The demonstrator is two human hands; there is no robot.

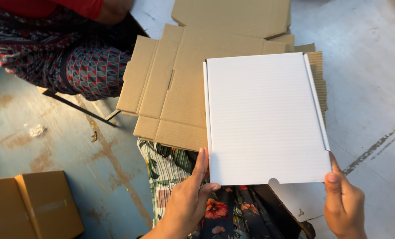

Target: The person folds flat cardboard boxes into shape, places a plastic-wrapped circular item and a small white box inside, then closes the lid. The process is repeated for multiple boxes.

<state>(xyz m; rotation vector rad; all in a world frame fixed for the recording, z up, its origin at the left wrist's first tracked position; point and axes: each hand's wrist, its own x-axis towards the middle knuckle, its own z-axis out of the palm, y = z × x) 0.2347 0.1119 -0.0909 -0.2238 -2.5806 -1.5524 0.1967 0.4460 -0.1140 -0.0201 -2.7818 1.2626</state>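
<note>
White box (266, 117): folded flat, held over the lap, above a stack of brown blanks (184, 84). Left hand (186, 201): fingers flat against the box's lower left edge, thumb at its corner. Right hand (343, 203): thumb pressed on the lower right corner, gripping it. Brown blanks: unfolded cardboard, fanned on the floor (370, 66), partly under the white box. Closed brown box (31, 206): on the floor, lower left, well apart. Another person's patterned clothing (86, 66): upper left, beside the blanks.
</note>
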